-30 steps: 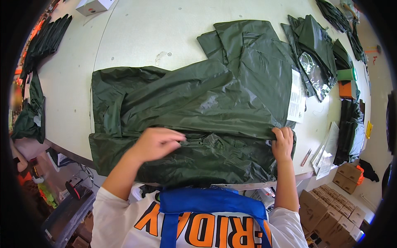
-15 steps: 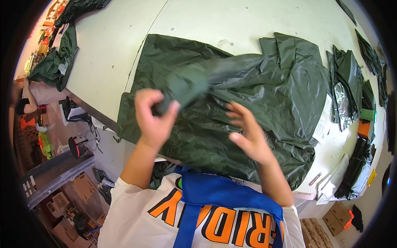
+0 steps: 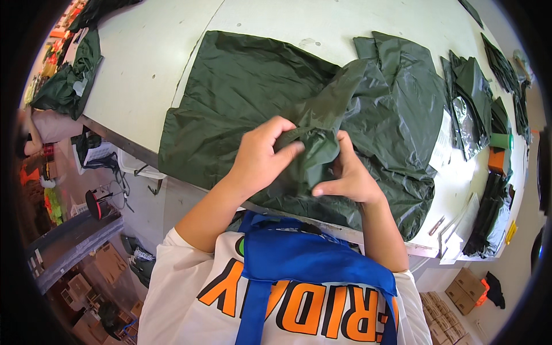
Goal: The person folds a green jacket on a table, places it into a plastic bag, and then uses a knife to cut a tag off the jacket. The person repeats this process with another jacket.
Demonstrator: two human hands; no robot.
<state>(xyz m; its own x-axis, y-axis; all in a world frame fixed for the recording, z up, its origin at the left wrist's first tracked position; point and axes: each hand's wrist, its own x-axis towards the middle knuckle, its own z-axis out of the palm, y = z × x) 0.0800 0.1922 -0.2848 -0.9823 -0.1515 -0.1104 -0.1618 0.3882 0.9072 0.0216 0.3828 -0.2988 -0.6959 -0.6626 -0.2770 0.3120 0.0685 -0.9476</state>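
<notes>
A dark green garment [image 3: 241,75] of thin, shiny fabric lies spread and creased on the pale table [image 3: 149,75] before me. From its right part, a tube-like length resembling a sleeve [image 3: 325,150] is lifted toward me, its end bunched. My left hand [image 3: 265,152] pinches that end from the left, thumb and fingers closed on the cloth. On the other side, my right hand [image 3: 355,177] curls round the same bunched end, fingers behind and thumb toward me. Folds hide some of its fingertips.
Folded dark green pieces [image 3: 474,103], some in clear plastic, lie along the right edge. A pen-like tool [image 3: 437,225] and papers [image 3: 460,227] are at the near right. More green fabric [image 3: 75,80] hangs over the far left edge. Behind it, a person's arm [image 3: 33,135] shows.
My left hand has moved right and slightly down with the sleeve-like end. My right hand, previously apart from it, now holds it too. The view has shifted slightly.
</notes>
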